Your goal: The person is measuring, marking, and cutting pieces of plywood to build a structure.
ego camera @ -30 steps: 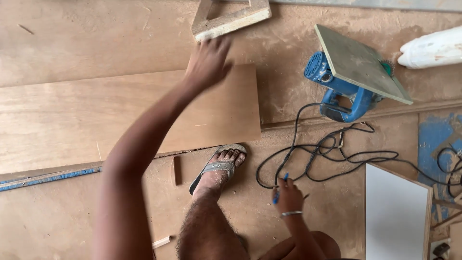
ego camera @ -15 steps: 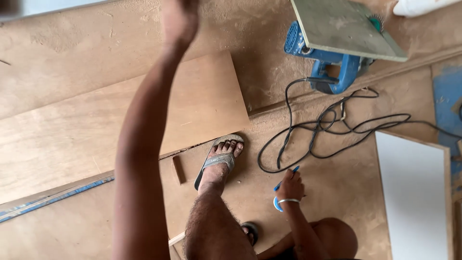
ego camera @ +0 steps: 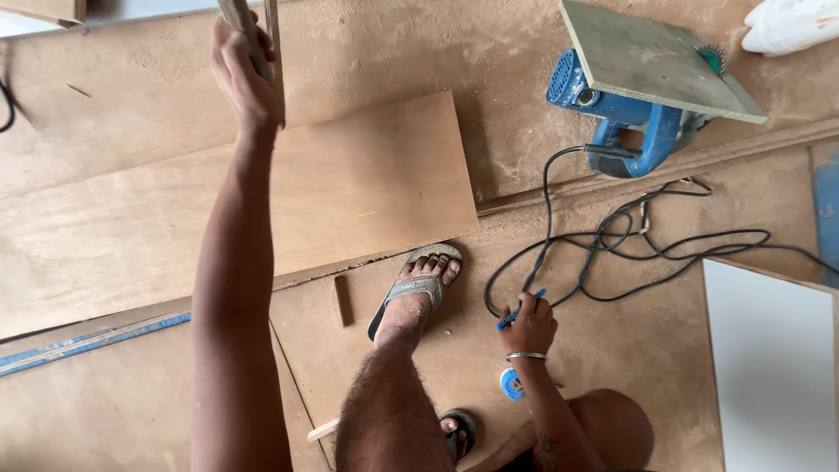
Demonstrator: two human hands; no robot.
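My left hand (ego camera: pixel 245 74) is stretched far forward and closed around a thin wooden strip (ego camera: pixel 273 52) that runs up out of the frame. It hangs above a large plywood board (ego camera: pixel 350 192) lying on the floor. My right hand (ego camera: pixel 527 325) stays low by my knee and grips a blue pen (ego camera: pixel 517 313). A blue tape measure (ego camera: pixel 511 385) shows just below that wrist. My sandalled foot (ego camera: pixel 415 288) rests at the board's near edge.
A blue circular saw (ego camera: pixel 625 118) lies upside down at the upper right, its black cord (ego camera: pixel 629 240) looped across the floor. A white panel (ego camera: pixel 773 367) sits at the right. A small wood offcut (ego camera: pixel 339 301) lies beside my foot. Sawdust covers the plywood floor.
My left hand has reached farther forward and closed on the wooden strip, lifting it. The view has tilted. My right hand has kept the pen and barely moved.
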